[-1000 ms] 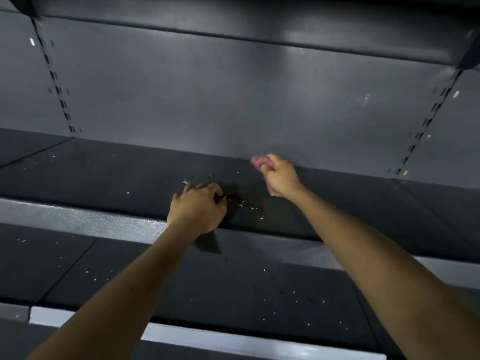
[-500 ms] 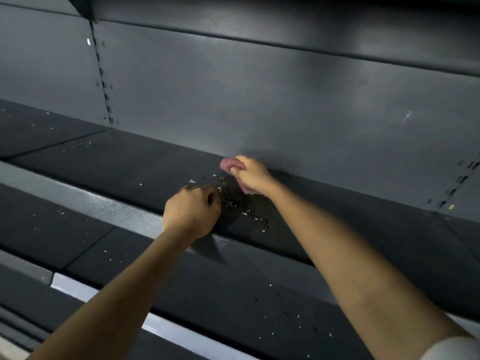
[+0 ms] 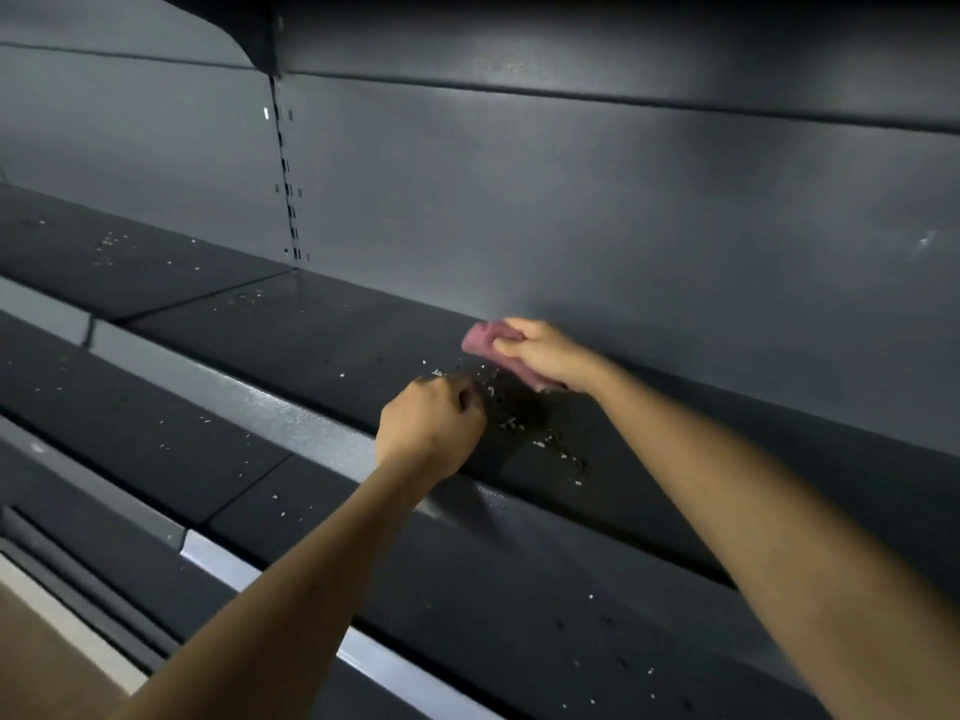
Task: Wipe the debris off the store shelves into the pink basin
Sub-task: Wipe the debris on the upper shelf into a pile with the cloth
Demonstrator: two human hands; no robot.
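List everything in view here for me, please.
Upper shelf: one, dark grey, under both hands.
Lower shelf: one, dark grey, below and nearer.
Debris: many specks, pale, thickest between the hands, scattered on both shelves.
Cloth: one, pink, on the upper shelf.
Back panel: one, grey, behind the shelves.
Slotted upright: one, grey, upper left on the panel.
Floor: one patch, tan, bottom left.
Left hand: one, fingers curled, at the upper shelf's front edge.
Right hand: one, gripping the cloth.

The cloth point(image 3: 478, 342) is pink; the shelf point(image 3: 311, 332) is dark grey, speckled with whitish debris point(image 3: 511, 421)
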